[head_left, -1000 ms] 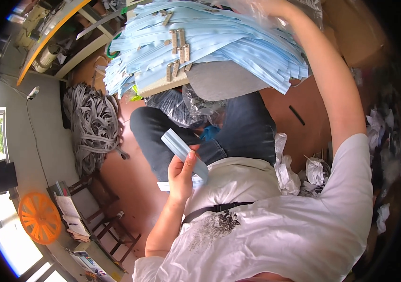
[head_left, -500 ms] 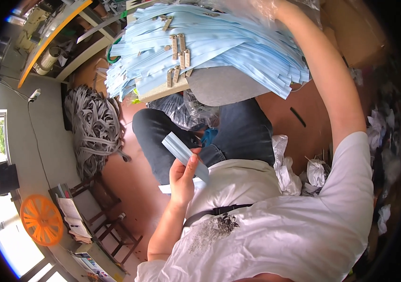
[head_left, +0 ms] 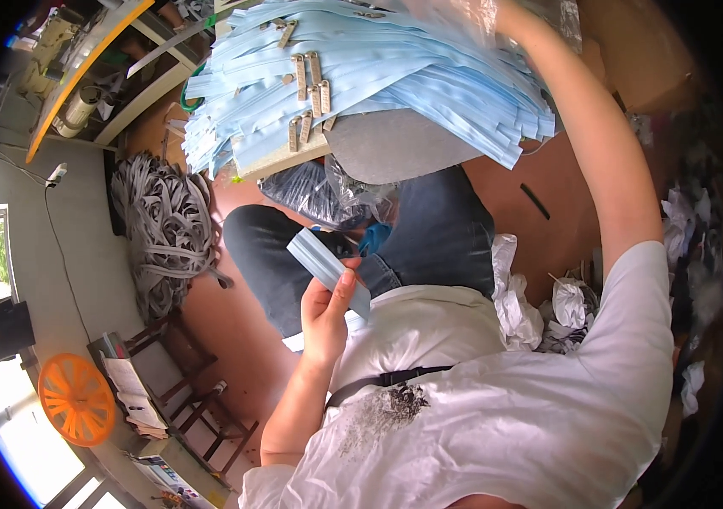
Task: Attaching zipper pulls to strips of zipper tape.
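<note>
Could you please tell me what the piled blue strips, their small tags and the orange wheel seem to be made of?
Blue strips: probably fabric, with a soft sheen; thin, bending smoothly. Small tags: likely metal, greyish-brown, with slight shine. Orange wheel: perhaps plastic, evenly bright, but uncertain.

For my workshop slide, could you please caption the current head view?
Left hand holds light-blue strips; right arm extends past a heap of similar strips to clear plastic.
</note>
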### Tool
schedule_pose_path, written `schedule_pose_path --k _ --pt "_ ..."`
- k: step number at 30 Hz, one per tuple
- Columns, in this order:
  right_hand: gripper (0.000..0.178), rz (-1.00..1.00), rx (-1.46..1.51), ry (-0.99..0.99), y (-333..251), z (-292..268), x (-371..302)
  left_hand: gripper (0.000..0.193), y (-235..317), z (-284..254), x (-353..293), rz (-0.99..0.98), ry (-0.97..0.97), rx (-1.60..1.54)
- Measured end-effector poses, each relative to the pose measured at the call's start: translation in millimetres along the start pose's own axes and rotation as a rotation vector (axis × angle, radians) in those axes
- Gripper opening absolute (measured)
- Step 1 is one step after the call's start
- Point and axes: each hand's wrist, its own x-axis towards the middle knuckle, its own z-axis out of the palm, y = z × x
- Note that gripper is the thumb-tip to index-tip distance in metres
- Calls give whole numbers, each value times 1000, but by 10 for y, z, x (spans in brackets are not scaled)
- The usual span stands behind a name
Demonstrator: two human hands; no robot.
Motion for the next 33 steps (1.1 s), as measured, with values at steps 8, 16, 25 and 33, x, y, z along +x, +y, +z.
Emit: schedule_pose_path --k 8,16,25,33 --pt "14 388 1460 352 -253 -253 -163 45 265 70 3 179 24 -42" --pt "22 -365 2448 -100 -7 -222 -1115 22 339 194 65 61 15 -137" --pt "17 401 1483 -74 -2282 -254 -1910 47 593 583 232 65 -213 -112" --pt "19 260 1458 -189 -2614 -50 -1868 28 588 535 186 96 -212 -82"
